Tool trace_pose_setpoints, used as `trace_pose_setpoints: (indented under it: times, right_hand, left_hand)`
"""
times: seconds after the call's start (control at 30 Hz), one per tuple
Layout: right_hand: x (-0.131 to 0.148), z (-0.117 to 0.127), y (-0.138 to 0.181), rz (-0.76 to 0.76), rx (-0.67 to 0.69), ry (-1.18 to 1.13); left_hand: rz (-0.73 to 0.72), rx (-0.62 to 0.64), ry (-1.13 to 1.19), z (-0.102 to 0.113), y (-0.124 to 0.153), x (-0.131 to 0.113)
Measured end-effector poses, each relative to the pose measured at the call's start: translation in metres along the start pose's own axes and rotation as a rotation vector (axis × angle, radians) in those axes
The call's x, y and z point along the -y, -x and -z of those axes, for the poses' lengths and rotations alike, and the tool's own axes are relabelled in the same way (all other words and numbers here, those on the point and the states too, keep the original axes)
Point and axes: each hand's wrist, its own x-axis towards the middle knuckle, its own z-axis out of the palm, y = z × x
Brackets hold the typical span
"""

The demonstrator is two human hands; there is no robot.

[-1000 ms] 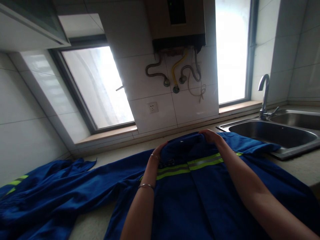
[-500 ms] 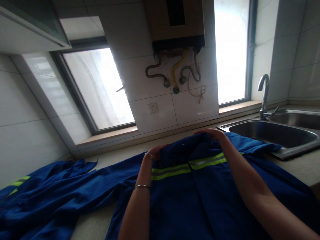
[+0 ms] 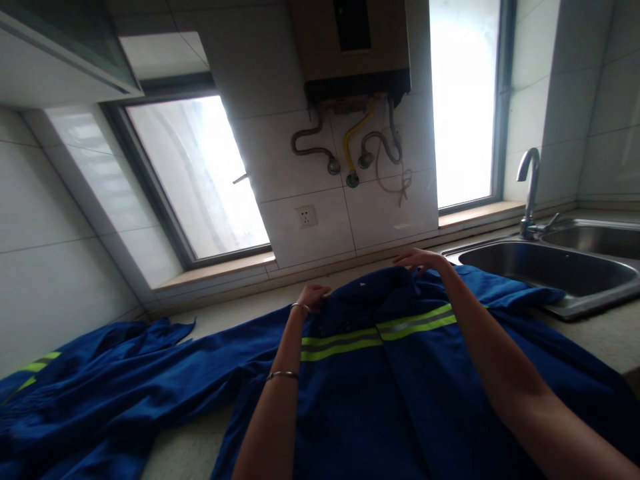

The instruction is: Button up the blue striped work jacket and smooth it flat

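A blue work jacket [image 3: 380, 393] with a yellow and grey reflective stripe lies spread on the kitchen counter in front of me. My left hand [image 3: 311, 296] pinches the cloth at the jacket's far left shoulder; two bracelets sit on that arm. My right hand [image 3: 419, 259] grips the far edge near the collar, on the right side. One long sleeve [image 3: 165, 380] trails off to the left across the counter.
A steel double sink [image 3: 550, 267] with a tap [image 3: 529, 190] stands at the right, and the jacket's other sleeve reaches its rim. Two windows, a wall socket [image 3: 306, 216] and a water heater [image 3: 353, 53] with hoses face me. The bare counter [image 3: 190, 447] shows at lower left.
Both hands have pushed further away from me along the jacket's top edge, drawing the collar area flatter and wider. The right hand sits slightly higher than before.
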Motion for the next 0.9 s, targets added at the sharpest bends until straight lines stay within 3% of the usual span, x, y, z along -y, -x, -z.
trace_pose_setpoints:
  times: [0.1,0.2,0.27,0.43,0.57,0.7,0.8,0.9]
  right_hand:
    - [0.019,0.004,0.002,0.07,-0.055,0.124]
    - [0.033,-0.001,0.001,0.069,0.015,0.216]
    - [0.036,-0.008,-0.003,0.025,0.011,0.312]
    - [0.029,-0.025,-0.014,-0.024,-0.122,0.439]
    - [0.023,-0.027,-0.013,-0.04,-0.046,0.417]
    - [0.023,-0.028,-0.009,-0.073,0.052,0.408]
    - [0.027,-0.03,-0.007,-0.059,0.018,0.385]
    - [0.032,-0.031,-0.004,-0.023,-0.042,0.252]
  left_hand:
    - [-0.135,-0.021,-0.101,0.007,0.003,-0.018]
    - [-0.375,0.129,-0.305,0.003,0.01,-0.034]
    - [-0.45,0.184,-0.429,-0.004,0.014,-0.041]
    - [-0.388,0.119,-0.532,-0.012,0.017,-0.044]
    - [-0.299,0.124,-0.511,-0.01,0.018,-0.043]
    - [-0.346,-0.007,-0.651,-0.014,0.017,-0.044]
    - [-0.377,-0.131,-0.708,-0.023,0.016,-0.045]
    - [-0.372,-0.333,-0.709,-0.037,0.015,-0.04]
